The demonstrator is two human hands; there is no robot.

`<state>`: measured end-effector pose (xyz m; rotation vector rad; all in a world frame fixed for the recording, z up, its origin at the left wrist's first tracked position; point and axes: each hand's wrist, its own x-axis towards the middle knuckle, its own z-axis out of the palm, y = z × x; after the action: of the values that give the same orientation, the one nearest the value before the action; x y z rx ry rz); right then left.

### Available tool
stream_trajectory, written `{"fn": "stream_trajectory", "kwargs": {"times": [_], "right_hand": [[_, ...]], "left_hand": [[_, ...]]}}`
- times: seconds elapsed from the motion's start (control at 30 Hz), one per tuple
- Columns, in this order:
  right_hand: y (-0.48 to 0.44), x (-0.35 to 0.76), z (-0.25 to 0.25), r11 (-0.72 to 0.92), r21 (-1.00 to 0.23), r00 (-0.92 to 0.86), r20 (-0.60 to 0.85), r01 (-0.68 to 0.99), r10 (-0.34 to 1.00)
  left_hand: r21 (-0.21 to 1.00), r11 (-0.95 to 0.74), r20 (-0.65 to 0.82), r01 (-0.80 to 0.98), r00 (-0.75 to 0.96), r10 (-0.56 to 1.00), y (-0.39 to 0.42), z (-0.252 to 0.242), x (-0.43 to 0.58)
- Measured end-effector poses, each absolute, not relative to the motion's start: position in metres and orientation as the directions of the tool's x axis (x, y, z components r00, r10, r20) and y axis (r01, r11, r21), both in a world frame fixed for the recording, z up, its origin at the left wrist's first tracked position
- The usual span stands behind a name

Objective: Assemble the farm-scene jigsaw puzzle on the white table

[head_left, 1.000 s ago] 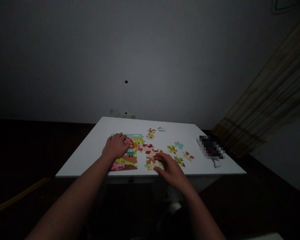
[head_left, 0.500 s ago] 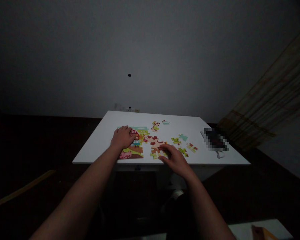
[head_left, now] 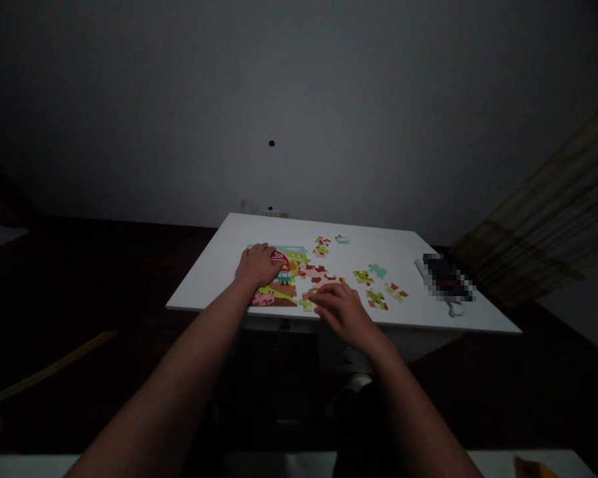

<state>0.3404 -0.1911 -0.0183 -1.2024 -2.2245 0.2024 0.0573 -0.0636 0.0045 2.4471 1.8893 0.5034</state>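
A partly assembled farm-scene jigsaw puzzle [head_left: 285, 284] lies on the white table [head_left: 214, 279]. My left hand [head_left: 257, 265] rests flat on the assembled left block, fingers stretched over the red barn. My right hand [head_left: 343, 312] lies flat near the table's front edge, its fingertips on the joined brown-and-cream pieces [head_left: 319, 273] just right of the block. Loose pieces [head_left: 377, 299] lie scattered to the right, and two more loose pieces [head_left: 321, 245] sit farther back.
A blurred dark object [head_left: 447, 279] with a white loop lies at the table's right side. A striped curtain [head_left: 543, 232] hangs at far right. A grey wall stands behind the table; dark floor surrounds it.
The view has shifted, so the table now sits higher and farther right in frame. My right hand has slid slightly left along the front pieces. My left hand stays on the assembled block.
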Motion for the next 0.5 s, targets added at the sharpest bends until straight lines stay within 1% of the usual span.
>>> {"fn": "stream_trajectory", "kwargs": {"times": [0.23, 0.5], "right_hand": [[-0.188, 0.321, -0.022, 0.557, -0.344, -0.416, 0.406, 0.755, 0.814], [-0.186, 0.319, -0.016, 0.555, -0.297, -0.44, 0.374, 0.777, 0.816]], "left_hand": [[0.221, -0.271, 0.245, 0.937, 0.215, 0.945, -0.062, 0.0, 0.057], [0.232, -0.266, 0.255, 0.936, 0.206, 0.945, -0.062, -0.001, 0.057]]}}
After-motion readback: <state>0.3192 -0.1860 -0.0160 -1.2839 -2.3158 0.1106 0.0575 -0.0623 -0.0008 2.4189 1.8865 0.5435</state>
